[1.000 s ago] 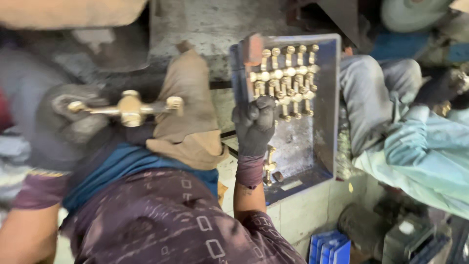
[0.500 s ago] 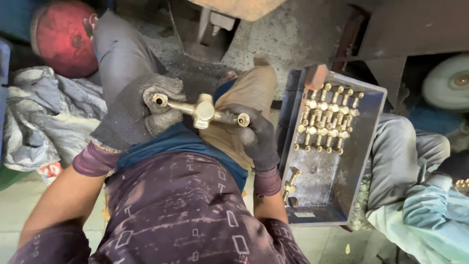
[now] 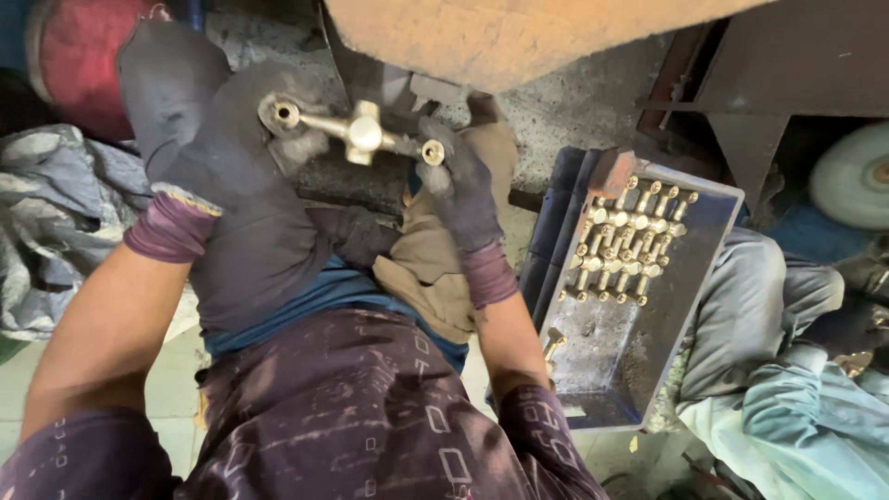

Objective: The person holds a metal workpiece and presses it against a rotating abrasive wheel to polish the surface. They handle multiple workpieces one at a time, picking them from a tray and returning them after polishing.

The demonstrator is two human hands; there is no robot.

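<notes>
**Brass tap body held at both ends in gloved hands**

Nearest the camera, a dark patterned shirt [image 3: 352, 417] and bare forearms are seen. A tan cloth [image 3: 426, 259] is draped over the lap.

The left hand [image 3: 241, 157], in a dark grey glove, is closed around one end of a brass tap body [image 3: 356, 130], its open round port showing beside the fingers. The right hand [image 3: 458, 185], also gloved, is pinched on the opposite end, fingertips pressed against that port. The tap body is held level between the two hands, above the lap and clear of the floor.

To the right, a blue-grey tray [image 3: 648, 315] is set on the floor, tilted. Rows of small brass fittings [image 3: 625, 245] are laid in its upper half; the lower half shows bare, dusty metal.

Farther off, a red round object [image 3: 74, 56] is noted at upper left, crumpled grey cloth [image 3: 46, 222] at left, and a white buffing wheel [image 3: 852, 176] at the right edge.
</notes>
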